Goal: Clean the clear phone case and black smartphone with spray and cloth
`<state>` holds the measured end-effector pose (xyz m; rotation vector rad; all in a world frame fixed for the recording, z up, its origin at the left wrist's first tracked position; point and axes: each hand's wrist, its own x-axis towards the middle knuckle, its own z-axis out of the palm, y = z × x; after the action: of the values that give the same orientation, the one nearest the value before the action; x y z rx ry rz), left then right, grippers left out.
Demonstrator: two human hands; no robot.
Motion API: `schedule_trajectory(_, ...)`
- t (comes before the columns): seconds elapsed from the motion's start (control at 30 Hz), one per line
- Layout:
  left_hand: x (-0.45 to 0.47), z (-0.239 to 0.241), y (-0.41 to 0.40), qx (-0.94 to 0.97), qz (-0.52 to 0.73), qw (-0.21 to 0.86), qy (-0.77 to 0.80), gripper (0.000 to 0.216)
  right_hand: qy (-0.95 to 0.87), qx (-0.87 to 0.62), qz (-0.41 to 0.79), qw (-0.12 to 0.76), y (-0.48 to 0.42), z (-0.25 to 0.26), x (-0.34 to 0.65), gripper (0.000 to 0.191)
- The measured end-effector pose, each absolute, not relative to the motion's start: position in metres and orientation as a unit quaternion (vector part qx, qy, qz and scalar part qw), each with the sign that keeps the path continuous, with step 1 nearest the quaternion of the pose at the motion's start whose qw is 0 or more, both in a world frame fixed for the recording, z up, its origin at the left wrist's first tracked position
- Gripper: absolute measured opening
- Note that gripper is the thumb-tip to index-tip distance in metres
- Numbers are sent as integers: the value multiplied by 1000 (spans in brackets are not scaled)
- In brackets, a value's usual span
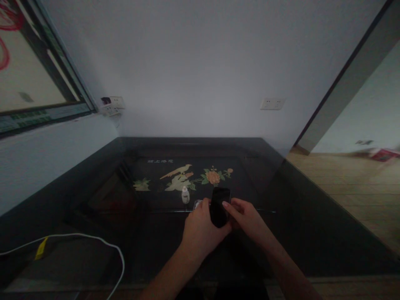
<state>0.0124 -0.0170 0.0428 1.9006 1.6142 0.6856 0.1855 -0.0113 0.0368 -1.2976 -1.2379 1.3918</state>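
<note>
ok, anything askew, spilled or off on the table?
Nothing looks spilled or damaged, though it's dim. Bottle stands upright; left hand holds the phone, right hand touching it. Only the cable looks untidy: it loops loosely across the left side of the table.

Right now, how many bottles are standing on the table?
1: the white bottle stands on the black table, beyond the left hand; that hand or the right hand may hide others.

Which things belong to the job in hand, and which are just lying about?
Being handled:
glossy black rectangular phone-like device, held in the bare left hand, touched by the right hand

Apparently lying about:
small white bottle (role uncertain)
thin white cable with yellow tag
</note>
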Motion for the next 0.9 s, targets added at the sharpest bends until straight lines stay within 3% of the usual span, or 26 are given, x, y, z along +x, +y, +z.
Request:
schedule_trajectory(0.23, -17, 36, -32, 755, 260, 259, 543, 78, -471, -527, 589, 392, 0, 16, 205, 37)
schedule_trajectory(0.6, -64, -1, -48, 843, 162, 218, 464, 11, -464, -530, 612, 360, 10, -15, 217, 38)
schedule_trajectory(0.9, -50, -9, -41, 834, 191, 193, 481, 5, -471, -522, 610, 366, 15, -14, 210, 69)
